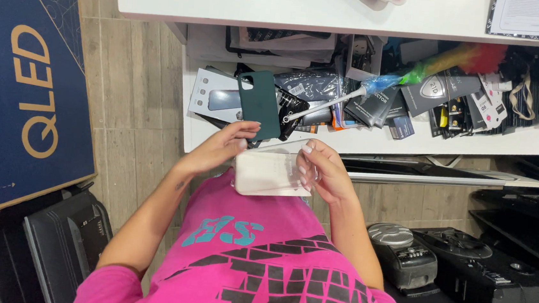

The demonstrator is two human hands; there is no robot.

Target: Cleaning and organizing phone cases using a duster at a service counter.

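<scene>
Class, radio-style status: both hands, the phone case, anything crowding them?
Left hand pinching dark green phone case. Right hand holding clear package. Cluttered shelf just ahead.

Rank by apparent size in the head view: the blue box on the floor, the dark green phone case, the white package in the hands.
1. blue box
2. white package and dark green phone case look alike; no ranking.

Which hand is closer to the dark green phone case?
Left. The left hand pinches the dark green phone case at its bottom edge. The right hand is lower and off to its side, on the clear plastic package.
</scene>
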